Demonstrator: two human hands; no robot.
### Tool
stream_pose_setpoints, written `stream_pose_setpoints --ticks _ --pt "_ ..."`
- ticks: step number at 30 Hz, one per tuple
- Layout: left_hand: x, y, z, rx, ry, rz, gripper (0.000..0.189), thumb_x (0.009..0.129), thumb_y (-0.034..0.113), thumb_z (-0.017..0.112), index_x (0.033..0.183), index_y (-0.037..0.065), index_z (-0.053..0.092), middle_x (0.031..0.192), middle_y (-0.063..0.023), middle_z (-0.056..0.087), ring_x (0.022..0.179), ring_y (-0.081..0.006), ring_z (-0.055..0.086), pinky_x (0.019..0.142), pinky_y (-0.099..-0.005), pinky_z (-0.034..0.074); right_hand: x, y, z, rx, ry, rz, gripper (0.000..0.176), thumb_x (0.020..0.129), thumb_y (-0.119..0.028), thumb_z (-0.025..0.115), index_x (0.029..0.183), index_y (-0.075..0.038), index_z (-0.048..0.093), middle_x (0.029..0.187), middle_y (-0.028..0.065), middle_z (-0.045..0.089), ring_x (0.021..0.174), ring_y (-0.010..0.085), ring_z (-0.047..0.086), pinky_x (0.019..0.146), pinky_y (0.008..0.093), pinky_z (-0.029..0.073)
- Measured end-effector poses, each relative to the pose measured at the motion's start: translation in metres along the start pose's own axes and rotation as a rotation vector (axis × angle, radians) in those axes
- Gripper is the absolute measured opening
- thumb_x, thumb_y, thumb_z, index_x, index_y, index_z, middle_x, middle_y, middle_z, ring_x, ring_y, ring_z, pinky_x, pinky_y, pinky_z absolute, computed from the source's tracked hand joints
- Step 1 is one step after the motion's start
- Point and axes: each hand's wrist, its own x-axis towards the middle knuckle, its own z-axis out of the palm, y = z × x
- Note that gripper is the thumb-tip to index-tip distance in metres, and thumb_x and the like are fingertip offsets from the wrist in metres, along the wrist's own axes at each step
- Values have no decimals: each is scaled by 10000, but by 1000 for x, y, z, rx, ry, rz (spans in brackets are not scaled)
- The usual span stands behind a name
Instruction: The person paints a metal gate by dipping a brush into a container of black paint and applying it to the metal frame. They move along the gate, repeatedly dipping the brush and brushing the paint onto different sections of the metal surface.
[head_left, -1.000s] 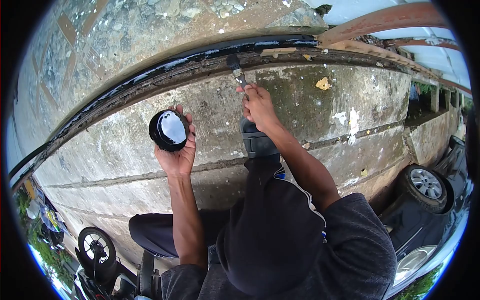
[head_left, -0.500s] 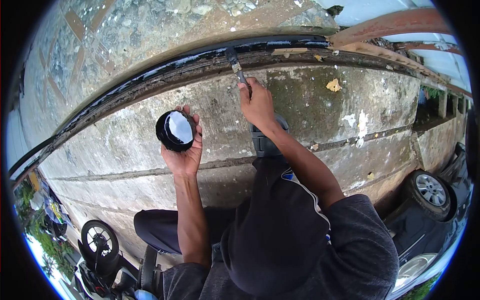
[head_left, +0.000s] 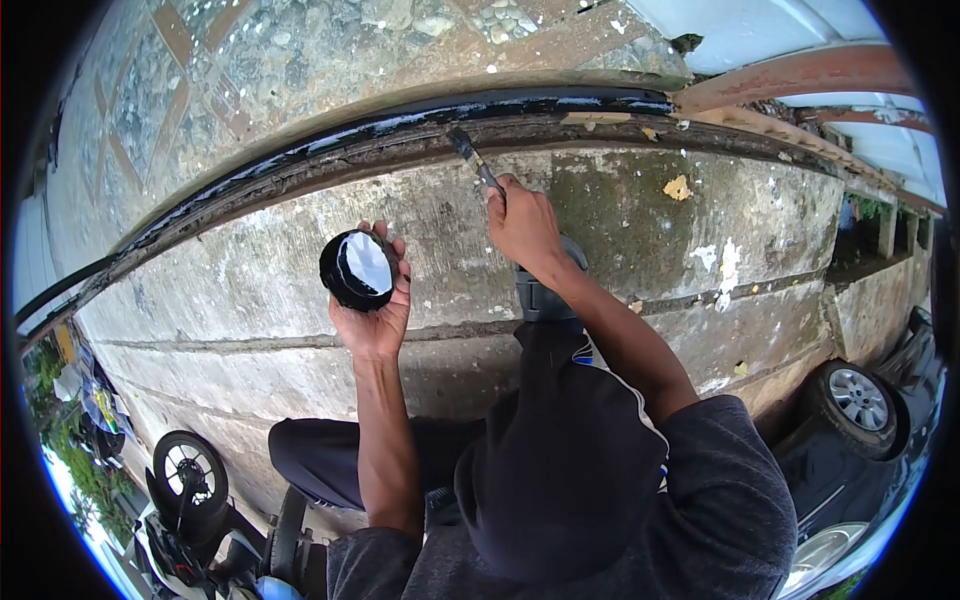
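My left hand is wrapped round a small round can of black paint, whose glossy surface reflects the sky. In my right hand is a paintbrush, gripped by its handle, with dark bristles pointing up and to the left. The bristles are just below a long metal rail coated in wet-looking black paint, and seem apart from it. Between the rail and the concrete runs a dirt-filled groove.
Stained concrete lies under both hands, with my shoe on it. Beyond the rail is pebbled paving. A rusty brown bar meets the rail at right. A car wheel stands lower right, a motorcycle lower left.
The paintbrush has come off the black rail and moved down towards me. My left hand still holds the can at about the same spot; the whole view has shifted slightly.
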Motion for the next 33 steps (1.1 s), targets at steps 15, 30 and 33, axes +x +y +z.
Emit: stream_pose_setpoints --ticks 15,30,33 --pt "-75 74 -10 87 133 -55 559 1023 376 434 1448 16 395 1416 -200 505 1165 -403 606 894 -479 598 21 5 -1 -85 88 40 253 943 -178 533 1032 33 639 721 272 645 748 479 650 684 518 512" --pt "-90 86 -18 -63 66 39 551 1043 378 363 1416 -22 422 1397 -217 502 1155 -393 605 917 -461 589 13 -17 -7 -391 65 -272 174 949 -163 539 960 -1 604 624 221 609 616 432 637 566 506 479" --pt "-95 85 -18 -89 83 49 540 1046 362 346 1408 -29 430 1382 -223 513 1147 -397 609 917 -460 588 15 -18 -6 -381 90 -257 180 951 -162 537 971 1 607 625 212 611 611 428 637 563 498 477"
